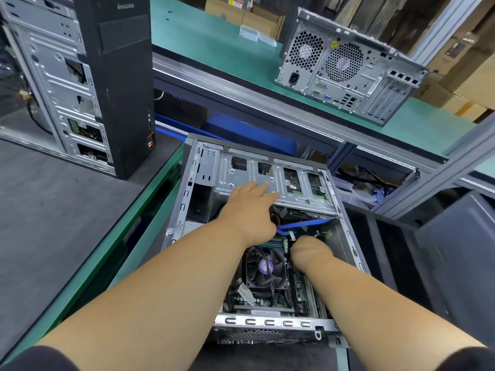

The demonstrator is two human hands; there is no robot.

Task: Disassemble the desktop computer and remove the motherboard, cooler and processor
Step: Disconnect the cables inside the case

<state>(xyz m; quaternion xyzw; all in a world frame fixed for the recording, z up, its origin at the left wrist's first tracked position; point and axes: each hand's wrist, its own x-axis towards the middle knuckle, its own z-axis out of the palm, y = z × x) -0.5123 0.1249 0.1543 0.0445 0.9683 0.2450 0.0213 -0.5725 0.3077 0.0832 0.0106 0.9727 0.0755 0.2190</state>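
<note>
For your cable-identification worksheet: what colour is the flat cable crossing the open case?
Blue, clearest in the head view.

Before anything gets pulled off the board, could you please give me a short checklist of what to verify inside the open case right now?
1. Side panel off, open case lying flat: ok.
2. Cooler fan still mounted on the motherboard, its cable still running across it: not ok.
3. Blue cable still strung across the interior: not ok.
4. Left hand rests flat on the drive cage, steadying: ok.
5. Right hand reaches down beside the fan; its grip is hidden: cannot tell.
</note>
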